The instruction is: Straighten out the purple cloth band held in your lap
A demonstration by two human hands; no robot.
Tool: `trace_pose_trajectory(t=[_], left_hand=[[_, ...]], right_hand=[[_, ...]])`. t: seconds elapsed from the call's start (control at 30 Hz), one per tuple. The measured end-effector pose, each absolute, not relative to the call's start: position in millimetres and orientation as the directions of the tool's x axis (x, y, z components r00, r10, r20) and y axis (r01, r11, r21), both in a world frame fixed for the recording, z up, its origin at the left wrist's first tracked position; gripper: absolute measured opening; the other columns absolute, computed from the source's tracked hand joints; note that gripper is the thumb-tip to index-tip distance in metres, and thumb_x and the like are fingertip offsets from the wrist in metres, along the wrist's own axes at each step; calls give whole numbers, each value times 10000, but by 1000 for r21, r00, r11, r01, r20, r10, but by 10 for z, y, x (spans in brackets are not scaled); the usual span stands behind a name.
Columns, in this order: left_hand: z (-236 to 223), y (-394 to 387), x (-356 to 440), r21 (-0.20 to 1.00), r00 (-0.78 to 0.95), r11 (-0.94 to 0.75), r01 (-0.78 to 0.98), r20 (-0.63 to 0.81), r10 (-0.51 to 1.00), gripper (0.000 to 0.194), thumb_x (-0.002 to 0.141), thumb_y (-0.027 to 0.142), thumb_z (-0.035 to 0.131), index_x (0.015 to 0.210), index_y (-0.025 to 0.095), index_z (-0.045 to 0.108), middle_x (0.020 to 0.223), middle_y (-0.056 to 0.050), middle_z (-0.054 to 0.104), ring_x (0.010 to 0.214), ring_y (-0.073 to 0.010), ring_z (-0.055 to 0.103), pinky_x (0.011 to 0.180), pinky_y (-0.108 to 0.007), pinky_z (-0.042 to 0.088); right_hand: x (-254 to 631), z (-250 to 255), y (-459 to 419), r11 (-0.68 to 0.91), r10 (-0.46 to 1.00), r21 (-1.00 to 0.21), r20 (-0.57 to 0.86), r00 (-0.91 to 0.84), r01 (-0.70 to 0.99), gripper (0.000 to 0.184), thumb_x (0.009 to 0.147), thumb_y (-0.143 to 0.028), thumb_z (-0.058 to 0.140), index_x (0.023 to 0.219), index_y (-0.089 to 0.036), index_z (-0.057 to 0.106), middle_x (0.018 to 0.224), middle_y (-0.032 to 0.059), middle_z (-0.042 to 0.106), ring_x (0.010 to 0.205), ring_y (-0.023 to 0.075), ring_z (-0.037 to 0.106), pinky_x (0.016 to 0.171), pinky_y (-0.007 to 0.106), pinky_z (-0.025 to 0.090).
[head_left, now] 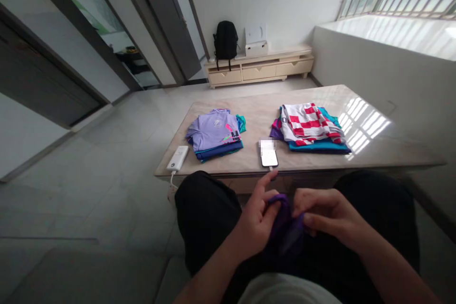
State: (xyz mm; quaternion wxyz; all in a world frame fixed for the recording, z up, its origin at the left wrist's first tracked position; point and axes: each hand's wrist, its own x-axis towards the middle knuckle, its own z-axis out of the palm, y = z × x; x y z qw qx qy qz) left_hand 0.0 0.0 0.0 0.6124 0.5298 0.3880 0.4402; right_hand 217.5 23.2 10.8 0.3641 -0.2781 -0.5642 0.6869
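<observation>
Over my lap, both hands grip a purple piece of clothing [281, 218] that hangs down between my knees; its shape is bunched and partly hidden. My left hand [257, 221] pinches one edge between thumb and fingers, its index finger stretched toward the table. My right hand [326, 213] is closed on another part of the cloth, just to the right. Ahead on the table, a lavender shirt [213, 128] tops a stack of folded clothes at the left. A red-and-white checked shirt [306, 123] lies on the stack at the right.
Between the stacks, a phone [268, 153] with a lit screen lies near the front edge of the marble-look table [260, 109], a cable plugged in. A white power bank [177, 158] sits at the left edge. Against the far wall, a low cabinet [258, 72] bears a black backpack [225, 40] and white box [256, 47].
</observation>
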Motion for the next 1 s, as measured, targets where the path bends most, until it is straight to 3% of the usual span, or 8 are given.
trace_pose_trajectory(t=[0.1,0.23,0.37,0.53,0.67,0.87,1.0], left_hand=[[-94,5,69,978,353,-170,124,116,928,721,1070,238,467,1709,279,136,965,-34,610,793,-147,558,737,-256,452],[-211,-10,67,926,382,-257,276,139,913,871,999,129,468,1709,266,-17,991,-32,642,777,-163,586,720,-274,424],[-247,-75,55,884,388,-270,380,113,915,871,987,94,424,1707,237,-46,1047,-61,681,788,-179,631,725,-286,429],[-268,-154,19,875,418,-270,401,87,904,917,947,48,430,1706,209,-59,1091,-93,716,834,-201,665,788,-298,475],[-292,-165,-8,855,418,-274,441,75,905,894,961,84,443,1709,193,-36,1071,-102,730,805,-216,664,771,-303,487],[-305,-151,-11,711,442,-248,658,-98,891,872,975,119,380,1672,71,-143,979,-168,760,790,-273,714,734,-347,549],[-322,-131,8,627,484,-324,708,-98,869,911,936,57,363,1668,105,-179,1081,-172,755,881,-275,746,805,-372,592]], right_hand=[[2037,19,194,-70,850,-991,1,-527,-115,172,930,-357,762,986,-200,806,888,43,672,746,131,613,664,237,504],[2000,-90,146,16,908,-1000,8,-419,14,172,931,-381,759,972,-215,776,917,46,696,857,176,647,756,272,514],[1992,-171,114,135,931,-986,91,-353,102,139,945,-372,735,919,-240,769,937,53,659,886,191,634,750,289,498],[1998,-260,110,115,934,-991,86,-347,66,94,925,-337,758,923,-247,786,1055,63,642,890,178,630,767,283,514],[1972,-343,96,92,936,-995,76,-344,28,83,910,-318,778,892,-239,794,977,52,628,879,172,621,762,274,501],[1916,-463,109,54,948,-999,50,-314,3,138,910,-357,781,979,-240,809,920,47,620,842,169,628,717,269,488],[1925,-498,120,62,951,-998,49,-304,34,129,892,-336,797,853,-216,768,893,35,603,809,159,597,700,270,463]])
